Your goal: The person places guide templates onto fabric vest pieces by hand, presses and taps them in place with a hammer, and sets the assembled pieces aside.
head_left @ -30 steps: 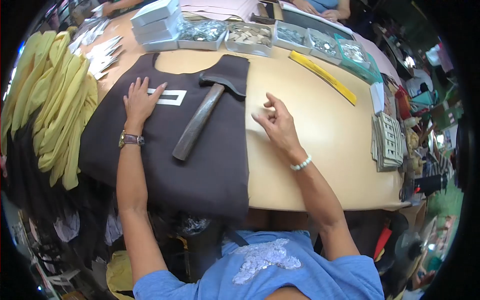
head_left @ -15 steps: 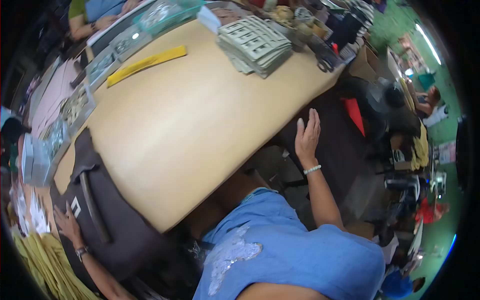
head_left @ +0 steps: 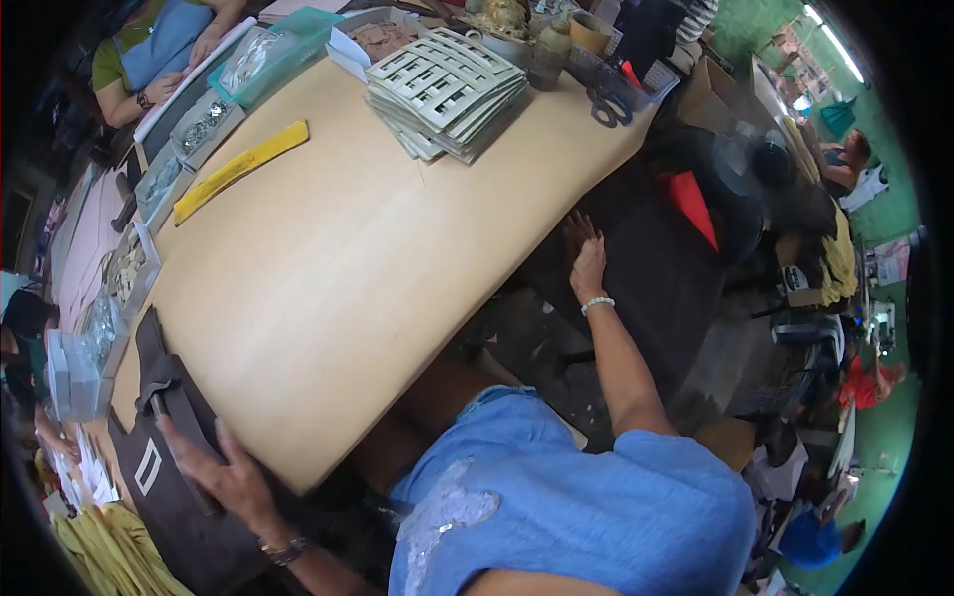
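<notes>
My left hand (head_left: 227, 481), fingers stretched and slightly blurred, is over the handle of a hammer (head_left: 155, 393). The hammer lies on a dark brown sheet of material (head_left: 184, 541) draped over the table's left corner. Beside the hammer, a small white rectangular frame (head_left: 148, 467) rests on that sheet. At the table's right edge, my right hand (head_left: 588, 260) has its fingers extended over another dark piece of material (head_left: 646, 278). Whether those fingertips touch it I cannot tell. A beaded bracelet is on the right wrist.
A tan table (head_left: 328, 268) carries a stack of cut-out patterned panels (head_left: 447, 84), a yellow strip (head_left: 241, 171) and scissors (head_left: 608, 107). Bins of small parts (head_left: 204, 129) line its far left edge. Yellow fabric (head_left: 109, 551) hangs lower left. Another person's arms (head_left: 159, 89) are across the table.
My left hand has moved right, from the dark sheet beside the white frame to over the hammer handle. My right hand has lowered from its raised position towards the dark material. The view has shifted slightly.
</notes>
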Demonstrator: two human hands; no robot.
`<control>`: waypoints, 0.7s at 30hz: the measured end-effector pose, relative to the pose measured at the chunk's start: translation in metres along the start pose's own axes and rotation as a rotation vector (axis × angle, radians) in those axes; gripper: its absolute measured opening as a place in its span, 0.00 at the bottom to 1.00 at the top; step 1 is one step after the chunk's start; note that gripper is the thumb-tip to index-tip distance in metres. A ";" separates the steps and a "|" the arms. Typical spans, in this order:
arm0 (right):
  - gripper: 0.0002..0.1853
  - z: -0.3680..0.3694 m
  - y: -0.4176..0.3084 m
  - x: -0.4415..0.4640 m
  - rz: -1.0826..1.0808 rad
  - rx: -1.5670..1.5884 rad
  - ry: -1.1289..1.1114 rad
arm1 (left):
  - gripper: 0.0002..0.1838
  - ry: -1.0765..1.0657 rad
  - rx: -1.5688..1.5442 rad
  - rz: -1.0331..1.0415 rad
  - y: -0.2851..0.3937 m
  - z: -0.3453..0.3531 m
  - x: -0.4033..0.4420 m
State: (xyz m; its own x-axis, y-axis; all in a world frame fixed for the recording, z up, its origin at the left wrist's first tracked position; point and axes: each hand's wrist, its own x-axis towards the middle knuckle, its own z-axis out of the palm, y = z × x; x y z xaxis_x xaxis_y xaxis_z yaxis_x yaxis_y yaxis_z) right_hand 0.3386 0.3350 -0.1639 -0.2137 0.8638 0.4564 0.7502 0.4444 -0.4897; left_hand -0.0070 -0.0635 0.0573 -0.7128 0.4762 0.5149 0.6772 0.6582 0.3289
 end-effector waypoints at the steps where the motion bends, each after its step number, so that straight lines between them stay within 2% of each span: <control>1: 0.14 -0.002 -0.002 0.001 -0.004 0.050 0.022 | 0.34 -0.044 -0.040 -0.004 0.016 0.008 -0.007; 4: 0.11 -0.010 -0.017 0.004 0.008 0.048 0.101 | 0.37 -0.156 -0.190 -0.015 0.058 0.028 -0.028; 6: 0.09 0.015 0.008 0.001 0.119 0.422 0.189 | 0.38 -0.207 -0.332 -0.010 0.085 0.038 -0.039; 8: 0.08 0.017 0.009 0.003 0.145 0.428 0.221 | 0.37 -0.251 -0.336 0.018 0.099 0.050 -0.048; 10: 0.07 -0.011 -0.019 0.011 0.084 0.065 0.207 | 0.36 -0.272 -0.292 0.049 0.099 0.062 -0.056; 13: 0.08 -0.012 -0.019 0.015 0.141 0.143 0.255 | 0.35 -0.279 -0.217 0.097 0.096 0.070 -0.062; 16: 0.10 -0.027 -0.025 0.024 0.404 0.131 0.108 | 0.34 -0.282 -0.244 0.111 0.094 0.068 -0.063; 21: 0.09 -0.026 -0.004 0.030 0.325 0.133 0.095 | 0.34 -0.276 -0.246 0.111 0.094 0.070 -0.064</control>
State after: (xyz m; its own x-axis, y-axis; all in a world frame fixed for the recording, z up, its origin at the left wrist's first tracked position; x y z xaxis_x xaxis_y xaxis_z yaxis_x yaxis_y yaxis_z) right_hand 0.3452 0.3526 -0.1288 0.0860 0.9418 0.3251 0.6801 0.1829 -0.7099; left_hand 0.0896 0.0091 0.0000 -0.6322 0.6978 0.3366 0.7527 0.4503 0.4802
